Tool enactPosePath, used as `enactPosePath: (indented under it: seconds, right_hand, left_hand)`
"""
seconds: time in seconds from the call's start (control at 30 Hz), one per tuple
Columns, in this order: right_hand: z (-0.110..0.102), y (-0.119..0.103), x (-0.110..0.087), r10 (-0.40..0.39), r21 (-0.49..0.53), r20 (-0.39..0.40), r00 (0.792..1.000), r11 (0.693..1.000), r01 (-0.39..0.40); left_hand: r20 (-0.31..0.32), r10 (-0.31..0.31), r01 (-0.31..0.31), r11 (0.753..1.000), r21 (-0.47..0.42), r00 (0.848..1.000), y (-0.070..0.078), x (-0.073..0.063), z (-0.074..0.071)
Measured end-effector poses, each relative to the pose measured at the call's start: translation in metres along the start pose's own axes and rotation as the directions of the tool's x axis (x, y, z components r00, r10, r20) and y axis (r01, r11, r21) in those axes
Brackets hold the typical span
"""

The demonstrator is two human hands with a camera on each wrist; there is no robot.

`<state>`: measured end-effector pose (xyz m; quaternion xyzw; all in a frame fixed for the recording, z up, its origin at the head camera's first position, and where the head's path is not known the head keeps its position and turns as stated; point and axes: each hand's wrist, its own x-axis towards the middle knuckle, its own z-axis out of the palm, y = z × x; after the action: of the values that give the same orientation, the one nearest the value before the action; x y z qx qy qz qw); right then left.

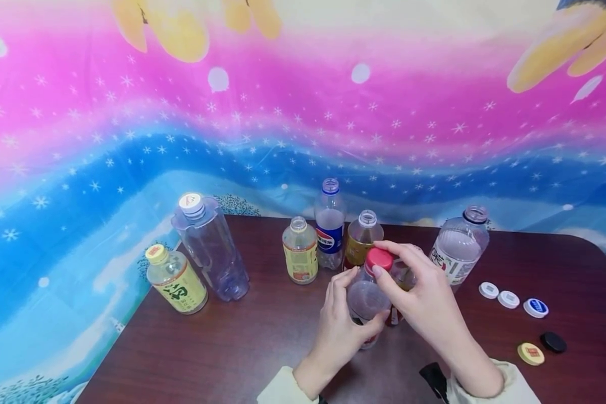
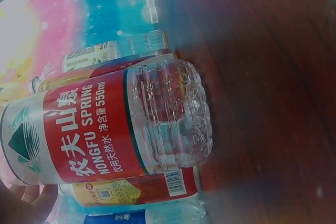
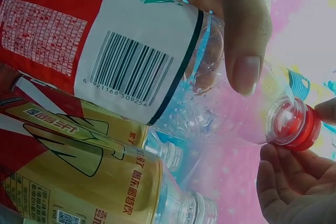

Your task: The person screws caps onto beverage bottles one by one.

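Note:
My left hand (image 1: 339, 320) grips a clear water bottle (image 1: 367, 300) round its upper body, the thumb on the near side. The bottle's red and white label (image 2: 89, 129) reads Nongfu Spring in the left wrist view. On its neck sits a red cap (image 1: 380, 258), pinched between the thumb and fingers of my right hand (image 1: 431, 294). The right wrist view shows the cap (image 3: 310, 127) at the bottle mouth with fingertips on both sides. Close behind stand uncapped bottles, one with a gold and red label (image 1: 357, 251) and another partly hidden by my right hand.
Capless bottles stand at the back: a yellow-labelled one (image 1: 300, 255), a Pepsi bottle (image 1: 330, 224) and a large one (image 1: 459, 244). At left are a yellow-capped bottle (image 1: 179, 283) and a tall white-capped bottle (image 1: 214, 252). Loose caps, including a black cap (image 1: 553, 342), lie at right.

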<state>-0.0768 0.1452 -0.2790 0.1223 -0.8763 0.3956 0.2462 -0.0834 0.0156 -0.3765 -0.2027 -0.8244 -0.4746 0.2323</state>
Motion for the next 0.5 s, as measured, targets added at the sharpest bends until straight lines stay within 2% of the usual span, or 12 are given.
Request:
enactPosePath:
  seconds: [0.1,0.23,0.37,0.5]
  right_hand:
    - [0.000,0.001,0.001,0.026,-0.008,0.009,1.000,1.000,-0.026]
    - [-0.001,0.003,0.000,0.042,0.017,0.058,0.997,0.999,-0.043]
    - [-0.003,0.007,-0.002,-0.055,0.081,0.086,0.995,0.996,0.048]
    - [-0.004,0.011,-0.002,-0.147,0.129,0.061,0.987,0.982,0.138]
  left_hand:
    - [0.000,-0.008,0.008,1.000,-0.002,1.000,0.000,0.000,0.000]
    - [-0.004,0.000,0.000,1.000,0.004,1.000,-0.001,-0.001,0.000]
    - [-0.004,0.023,-0.023,1.000,-0.001,1.000,-0.002,-0.001,0.001]
    - [-0.007,0.041,-0.041,0.999,-0.008,0.999,-0.002,0.000,0.000]
